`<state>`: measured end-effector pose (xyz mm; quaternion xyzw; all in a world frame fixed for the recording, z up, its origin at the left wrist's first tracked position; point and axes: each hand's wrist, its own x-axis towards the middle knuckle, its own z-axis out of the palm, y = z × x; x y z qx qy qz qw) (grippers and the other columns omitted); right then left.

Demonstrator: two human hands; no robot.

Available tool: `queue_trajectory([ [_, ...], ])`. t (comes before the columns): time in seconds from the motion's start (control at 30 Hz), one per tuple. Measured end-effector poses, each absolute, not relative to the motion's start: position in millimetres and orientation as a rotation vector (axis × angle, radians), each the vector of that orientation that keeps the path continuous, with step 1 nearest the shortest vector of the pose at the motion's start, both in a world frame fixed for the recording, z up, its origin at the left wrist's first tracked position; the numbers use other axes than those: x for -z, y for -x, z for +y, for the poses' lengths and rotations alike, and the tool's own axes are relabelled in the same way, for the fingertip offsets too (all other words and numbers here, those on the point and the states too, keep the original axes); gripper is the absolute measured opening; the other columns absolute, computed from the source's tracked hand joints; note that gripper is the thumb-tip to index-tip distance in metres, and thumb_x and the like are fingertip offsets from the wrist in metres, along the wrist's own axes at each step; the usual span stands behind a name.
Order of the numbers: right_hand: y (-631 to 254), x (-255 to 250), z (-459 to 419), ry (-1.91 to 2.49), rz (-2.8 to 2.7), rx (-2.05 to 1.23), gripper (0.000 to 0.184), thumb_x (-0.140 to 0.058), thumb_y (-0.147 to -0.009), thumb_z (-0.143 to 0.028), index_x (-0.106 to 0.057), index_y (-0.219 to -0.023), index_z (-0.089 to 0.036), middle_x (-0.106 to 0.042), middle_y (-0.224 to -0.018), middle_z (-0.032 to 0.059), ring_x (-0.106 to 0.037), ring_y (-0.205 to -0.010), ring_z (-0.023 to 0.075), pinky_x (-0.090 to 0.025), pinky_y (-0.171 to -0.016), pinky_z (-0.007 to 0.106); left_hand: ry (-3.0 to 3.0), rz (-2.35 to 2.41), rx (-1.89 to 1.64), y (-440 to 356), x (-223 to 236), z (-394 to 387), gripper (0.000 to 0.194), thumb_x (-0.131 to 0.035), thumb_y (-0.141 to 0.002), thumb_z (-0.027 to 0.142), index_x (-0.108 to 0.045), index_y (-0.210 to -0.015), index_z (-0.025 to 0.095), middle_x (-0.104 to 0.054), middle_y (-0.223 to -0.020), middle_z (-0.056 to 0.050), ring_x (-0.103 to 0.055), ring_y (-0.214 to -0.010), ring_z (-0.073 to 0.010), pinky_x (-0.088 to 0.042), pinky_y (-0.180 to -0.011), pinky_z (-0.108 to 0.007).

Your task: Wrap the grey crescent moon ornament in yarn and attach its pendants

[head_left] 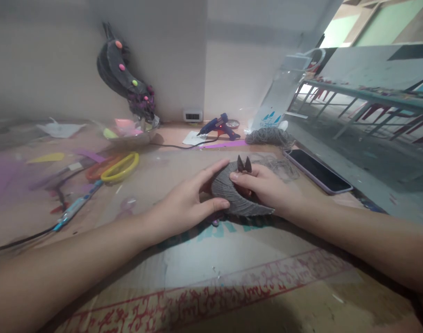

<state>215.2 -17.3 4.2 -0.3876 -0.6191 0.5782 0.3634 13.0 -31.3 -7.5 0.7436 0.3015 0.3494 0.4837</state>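
Low ctr, betw. both hands: grey yarn-wrapped crescent (pixel 227 188), one pointed end low R, two dark pointed tips (pixel 244 164) at inner curve. Resting on tabletop (pixel 171 126) or lifted: can't tell. L hand (pixel 183 201): part-curled, gripping crescent's L side, thumb on near face. R hand (pixel 263 185): closed on inner curve, thumb on top, other fingers mostly hidden. Behind, nr wall (pixel 170 55): blue glue gun (pixel 216 126), red light lit; grey yarn heap (pixel 270 136) to its R. Further R: phone (pixel 317 171), screen dark. L side: yellow scissors handle (pixel 135 162), blue pen-like tool (pixel 77 206) w/ blk cord.
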Motion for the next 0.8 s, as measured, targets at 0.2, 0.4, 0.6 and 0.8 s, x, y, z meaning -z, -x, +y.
queue_trajectory([
  [0.2,-217.9,1.1,-13.2,0.871,-1.57,-1.525,0.039,-0.063,-0.084,-0.042,-0.044,-0.059,-0.019,-0.039,-0.051,-0.0063,-0.032,-0.047,0.0068,-0.023,-0.044,0.023,-1.823,0.775,-0.895,-14.0,5.4,-34.7,0.064,-0.06,-0.091,0.026,-0.036,-0.149,0.028,-0.07,-0.112,-0.006,-0.067,-0.093,-0.0173,-0.056,-0.08,-0.028],
  [0.4,-216.8,0.9,-12.5,0.891,-1.634,-1.457,0.037,-0.064,-0.084,-0.046,-0.047,-0.066,-0.019,-0.038,-0.056,-0.0066,-0.033,-0.048,0.0071,-0.025,-0.045,0.022,-1.934,0.931,-0.902,-14.3,4.7,-35.8,0.057,-0.06,-0.09,0.025,-0.046,-0.145,0.025,-0.072,-0.092,0.0,-0.064,-0.072,-0.012,-0.054,-0.069,-0.024],
  [0.6,-222.5,-23.5,-12.0,0.934,-2.091,-0.795,0.031,-0.053,-0.093,-0.047,-0.059,-0.093,-0.017,-0.059,-0.081,0.002,-0.053,-0.072,0.0141,-0.04,-0.062,0.026,-1.982,1.088,-0.978,-11.5,-0.1,-33.4,0.05,-0.058,-0.09,0.021,-0.053,-0.14,0.02,-0.074,-0.093,-0.001,-0.068,-0.081,-0.0155,-0.055,-0.074,-0.026],
  [0.8,-233.9,-32.9,-6.7,0.884,-2.316,0.028,0.029,-0.046,-0.098,-0.032,-0.061,-0.118,-0.018,-0.068,-0.101,0.0078,-0.06,-0.088,0.0196,-0.044,-0.076,0.031,-1.921,1.092,-0.985,-11.7,1.5,-31.8,0.049,-0.057,-0.091,0.025,-0.052,-0.14,0.022,-0.075,-0.095,-0.002,-0.069,-0.082,-0.0164,-0.056,-0.074,-0.027],
])
